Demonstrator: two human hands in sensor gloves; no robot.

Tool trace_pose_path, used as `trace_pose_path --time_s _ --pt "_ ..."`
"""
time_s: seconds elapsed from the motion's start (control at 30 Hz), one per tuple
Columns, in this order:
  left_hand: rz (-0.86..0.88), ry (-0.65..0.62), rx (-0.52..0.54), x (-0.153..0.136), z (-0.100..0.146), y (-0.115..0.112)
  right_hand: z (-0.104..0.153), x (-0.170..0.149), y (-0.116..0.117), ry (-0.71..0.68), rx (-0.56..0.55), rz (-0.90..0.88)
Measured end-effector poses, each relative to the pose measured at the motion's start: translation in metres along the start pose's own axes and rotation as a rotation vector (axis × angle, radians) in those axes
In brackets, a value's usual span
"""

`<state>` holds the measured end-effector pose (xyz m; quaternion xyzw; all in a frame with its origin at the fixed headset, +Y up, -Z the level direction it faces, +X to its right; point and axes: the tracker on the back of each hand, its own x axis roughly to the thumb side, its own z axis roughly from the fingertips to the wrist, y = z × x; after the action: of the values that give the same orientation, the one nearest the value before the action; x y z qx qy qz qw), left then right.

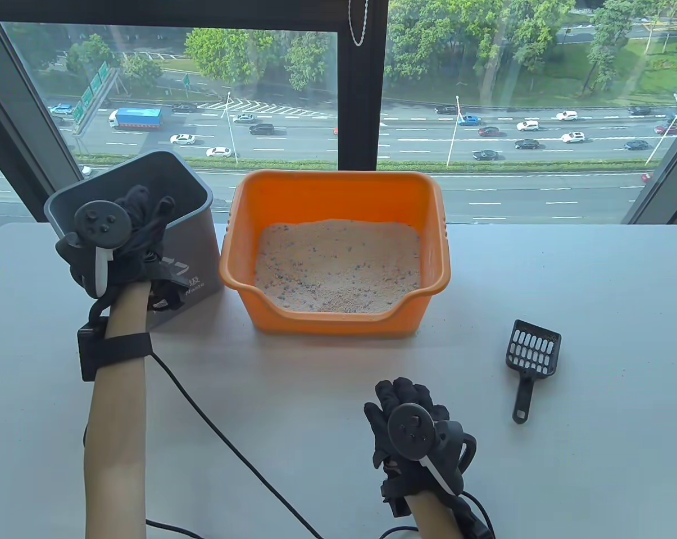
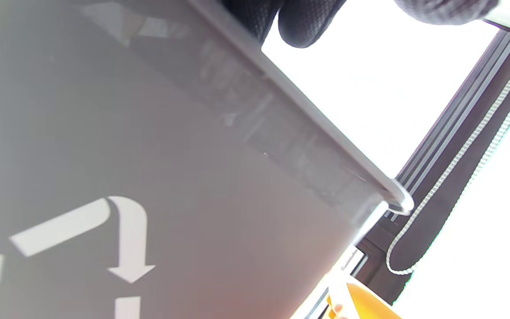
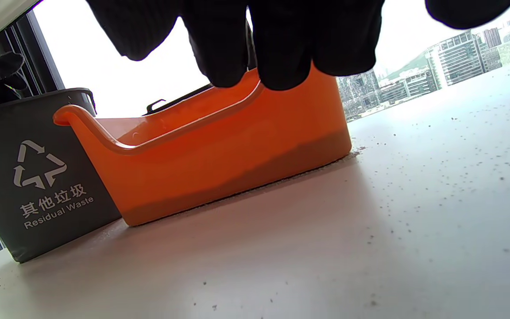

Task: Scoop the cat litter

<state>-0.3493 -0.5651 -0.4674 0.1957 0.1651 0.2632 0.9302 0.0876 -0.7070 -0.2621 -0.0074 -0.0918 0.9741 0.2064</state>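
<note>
Fingers (image 1: 397, 393) of the right hand (image 1: 414, 432) hung loosely curled, holding nothing, nearer the scoop (image 1: 531, 362), which lay to their right, handle toward the person.

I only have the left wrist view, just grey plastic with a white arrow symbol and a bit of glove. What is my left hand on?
Observer: Your left hand grips the near rim of the grey waste bin, which stands left of the orange litter tray.
Operator: Where is the scoop?
Observer: The black slotted scoop lies flat on the table, right of the tray, handle toward you, untouched.
Operator: And my right hand?
Observer: Your right hand hangs low over the table in front of the tray, left of the scoop, holding nothing.
Operator: Any litter in the tray?
Observer: Yes, pale speckled litter covers its floor.
</note>
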Motion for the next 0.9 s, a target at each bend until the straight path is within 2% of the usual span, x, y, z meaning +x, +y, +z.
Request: trace_pose_path --time_s 0.13,0.27,0.5,0.63,0.8,0.9 --pt "-0.110 -0.104 -0.055 0.007 0.037 0.006 0.002 0.006 0.004 -0.047 0.013 0.026" --pt "-0.154 -0.220 -0.144 0.003 0.090 0.004 0.005 0.014 0.010 -0.102 0.043 0.032" --pt "-0.243 -0.347 -0.271 -0.018 0.186 -0.017 0.010 0.024 0.020 -0.176 0.127 0.060" --pt "-0.259 -0.439 -0.333 -0.018 0.235 -0.031 0.011 0.027 0.025 -0.200 0.175 0.094" --pt "-0.224 -0.478 -0.421 -0.013 0.269 -0.047 0.010 0.026 0.028 -0.204 0.202 0.111" --pt "-0.270 -0.493 -0.459 -0.013 0.283 -0.059 0.010 0.024 0.026 -0.195 0.206 0.124"
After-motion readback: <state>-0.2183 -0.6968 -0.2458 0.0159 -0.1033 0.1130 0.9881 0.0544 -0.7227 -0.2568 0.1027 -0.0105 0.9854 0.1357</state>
